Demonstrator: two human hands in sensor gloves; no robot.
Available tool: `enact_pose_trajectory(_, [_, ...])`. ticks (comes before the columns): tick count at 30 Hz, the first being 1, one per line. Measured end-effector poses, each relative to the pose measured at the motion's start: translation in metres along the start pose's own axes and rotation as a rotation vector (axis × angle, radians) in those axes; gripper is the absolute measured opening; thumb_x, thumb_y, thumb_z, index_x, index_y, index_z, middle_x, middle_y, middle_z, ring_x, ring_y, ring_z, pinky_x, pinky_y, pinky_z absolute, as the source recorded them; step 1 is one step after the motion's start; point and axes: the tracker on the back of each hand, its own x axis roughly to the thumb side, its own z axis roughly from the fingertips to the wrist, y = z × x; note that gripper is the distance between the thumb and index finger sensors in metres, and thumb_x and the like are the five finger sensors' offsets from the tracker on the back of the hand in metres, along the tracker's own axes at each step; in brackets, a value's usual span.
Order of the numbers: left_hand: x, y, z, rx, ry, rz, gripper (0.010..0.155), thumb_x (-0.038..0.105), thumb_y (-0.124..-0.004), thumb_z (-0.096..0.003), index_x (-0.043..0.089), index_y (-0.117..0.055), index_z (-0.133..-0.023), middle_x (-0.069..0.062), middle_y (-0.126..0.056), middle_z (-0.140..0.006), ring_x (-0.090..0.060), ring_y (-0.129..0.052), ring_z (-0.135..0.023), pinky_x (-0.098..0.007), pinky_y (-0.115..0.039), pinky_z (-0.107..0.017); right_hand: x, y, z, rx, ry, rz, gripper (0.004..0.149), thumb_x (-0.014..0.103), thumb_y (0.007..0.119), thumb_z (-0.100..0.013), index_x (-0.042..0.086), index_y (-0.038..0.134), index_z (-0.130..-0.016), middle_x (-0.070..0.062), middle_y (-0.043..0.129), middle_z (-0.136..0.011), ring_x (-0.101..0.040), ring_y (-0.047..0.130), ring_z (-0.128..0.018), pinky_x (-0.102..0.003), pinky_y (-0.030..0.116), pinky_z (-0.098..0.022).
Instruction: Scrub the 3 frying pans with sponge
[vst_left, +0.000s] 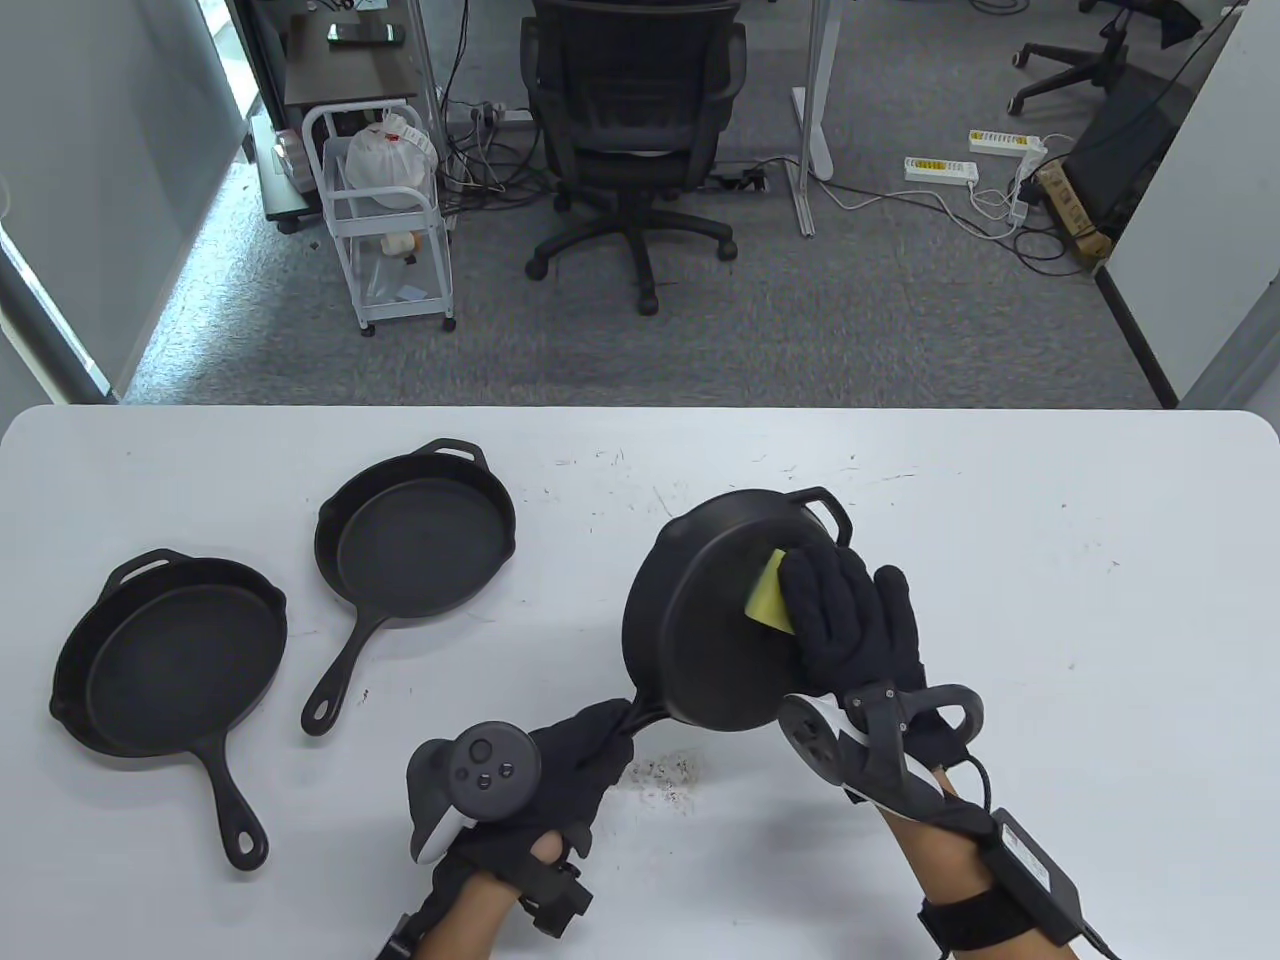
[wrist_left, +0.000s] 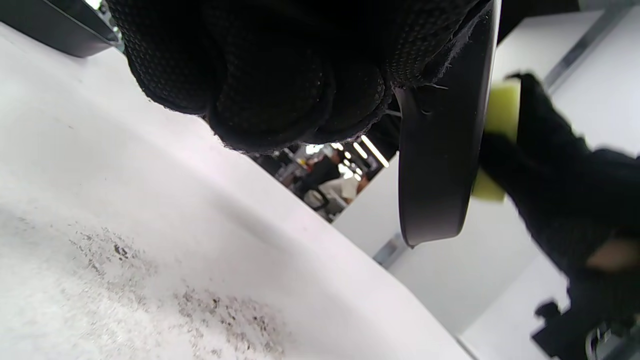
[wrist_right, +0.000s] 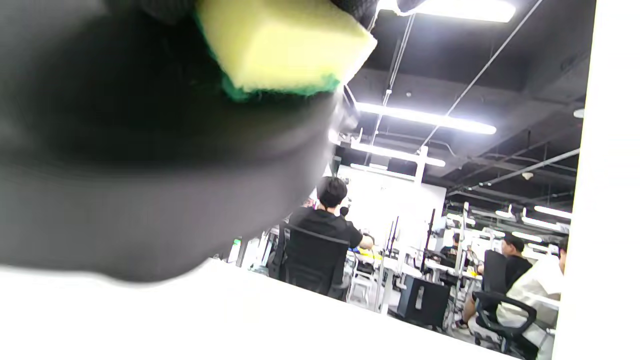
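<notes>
The left hand (vst_left: 560, 770) is closed around the handle of a black frying pan (vst_left: 700, 620) and holds it tilted above the white worktop (vst_left: 1050, 620), with its underside turned toward the camera. In the left wrist view the gloved fingers (wrist_left: 280, 85) are curled tightly, and the pan (wrist_left: 440, 150) is seen from its edge, clear of the worktop (wrist_left: 150, 200).

The right hand (vst_left: 855, 620) lies on the upper right part of the pan's underside. Its fingers press a yellow sponge (vst_left: 768, 592) flat against the metal, so the sponge sits between the fingers and the pan, just left of the fingertips. In the right wrist view the sponge (wrist_right: 285, 45) shows a green layer on the side that touches the dark pan (wrist_right: 150, 165).

Two more frying pans rest upright on the worktop to the left, well apart from both hands: one near the left edge (vst_left: 175, 660) and one further back (vst_left: 415, 540), each with its handle pointing toward the person. Dark crumbs (vst_left: 665, 775) lie on the worktop under the held pan.
</notes>
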Motion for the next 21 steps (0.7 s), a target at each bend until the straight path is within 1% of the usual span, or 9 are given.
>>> enact_pose_trajectory(3, [-0.002, 0.002, 0.001, 0.034, 0.029, 0.052, 0.055, 0.042, -0.078, -0.0512, 0.016, -0.085, -0.1, 0.002, -0.107, -0.066, -0.017, -0.107, -0.042, -0.051, -0.087, -0.06, 0.011, 0.011, 0.019, -0.011, -0.068, 0.027, 0.078, 0.05, 0.068, -0.046, 0.022, 0.026, -0.106, -0.005, 0.049, -0.115, -0.031, 0.076, -0.1, -0.056, 0.056, -0.075])
enact_pose_trajectory(5, [-0.004, 0.002, 0.001, 0.04, 0.035, 0.078, 0.055, 0.042, -0.078, -0.0514, 0.016, -0.084, -0.1, 0.002, -0.107, -0.066, -0.017, -0.107, -0.042, -0.051, -0.088, -0.06, 0.028, 0.013, 0.033, -0.047, -0.139, 0.065, 0.079, 0.05, 0.069, -0.045, 0.022, 0.025, -0.106, -0.005, 0.048, -0.115, -0.03, 0.075, -0.1, -0.056, 0.055, -0.075])
enact_pose_trajectory(9, [-0.005, -0.001, -0.001, 0.002, 0.034, 0.048, 0.055, 0.042, -0.078, -0.0509, 0.016, -0.084, -0.1, 0.002, -0.107, -0.065, -0.017, -0.107, -0.041, -0.051, -0.088, -0.059, 0.066, 0.0, 0.046, -0.153, -0.299, 0.126, 0.079, 0.05, 0.068, -0.045, 0.024, 0.024, -0.105, -0.004, 0.046, -0.115, -0.031, 0.07, -0.104, -0.056, 0.055, -0.076])
enact_pose_trajectory(11, [-0.003, -0.005, -0.002, -0.017, 0.017, 0.008, 0.055, 0.042, -0.079, -0.0505, 0.017, -0.084, -0.099, 0.002, -0.107, -0.065, -0.017, -0.107, -0.041, -0.051, -0.087, -0.059, 0.076, -0.009, 0.042, -0.185, -0.308, 0.137, 0.079, 0.051, 0.068, -0.045, 0.024, 0.024, -0.105, -0.004, 0.046, -0.115, -0.033, 0.069, -0.105, -0.057, 0.056, -0.076])
enact_pose_trajectory(15, [0.002, -0.01, -0.003, -0.054, -0.014, -0.056, 0.055, 0.041, -0.081, -0.0495, 0.018, -0.085, -0.099, 0.003, -0.107, -0.066, -0.017, -0.107, -0.042, -0.051, -0.087, -0.06, 0.069, -0.024, 0.02, -0.191, -0.233, 0.058, 0.078, 0.052, 0.065, -0.045, 0.025, 0.024, -0.105, -0.003, 0.045, -0.116, -0.034, 0.068, -0.105, -0.058, 0.055, -0.076])
enact_pose_trajectory(17, [0.003, -0.01, -0.003, -0.066, -0.031, -0.066, 0.055, 0.042, -0.082, -0.0492, 0.018, -0.085, -0.099, 0.003, -0.108, -0.065, -0.017, -0.107, -0.041, -0.051, -0.087, -0.06, 0.054, -0.029, 0.006, -0.155, -0.123, -0.035, 0.077, 0.052, 0.064, -0.045, 0.025, 0.024, -0.106, -0.004, 0.045, -0.116, -0.034, 0.067, -0.105, -0.058, 0.054, -0.076])
enact_pose_trajectory(19, [0.003, -0.01, -0.002, -0.069, -0.038, -0.053, 0.055, 0.041, -0.082, -0.0494, 0.018, -0.085, -0.099, 0.002, -0.108, -0.066, -0.017, -0.107, -0.042, -0.051, -0.087, -0.06, 0.035, -0.027, -0.005, -0.092, -0.017, -0.172, 0.077, 0.051, 0.066, -0.046, 0.025, 0.025, -0.106, -0.004, 0.045, -0.116, -0.035, 0.065, -0.106, -0.059, 0.052, -0.076])
enact_pose_trajectory(20, [0.004, -0.01, -0.002, -0.059, -0.037, -0.049, 0.055, 0.042, -0.083, -0.0479, 0.018, -0.088, -0.097, 0.002, -0.109, -0.064, -0.017, -0.108, -0.04, -0.052, -0.088, -0.058, 0.025, -0.023, -0.007, -0.056, 0.034, -0.219, 0.077, 0.05, 0.066, -0.046, 0.025, 0.025, -0.106, -0.005, 0.045, -0.116, -0.036, 0.064, -0.106, -0.059, 0.052, -0.076])
enact_pose_trajectory(21, [0.004, -0.01, -0.002, -0.05, -0.034, -0.044, 0.055, 0.041, -0.081, -0.0497, 0.018, -0.085, -0.099, 0.002, -0.108, -0.066, -0.017, -0.107, -0.042, -0.051, -0.087, -0.06, 0.019, -0.019, -0.007, -0.041, 0.065, -0.227, 0.077, 0.05, 0.066, -0.046, 0.024, 0.025, -0.106, -0.005, 0.045, -0.116, -0.036, 0.064, -0.106, -0.059, 0.052, -0.076])
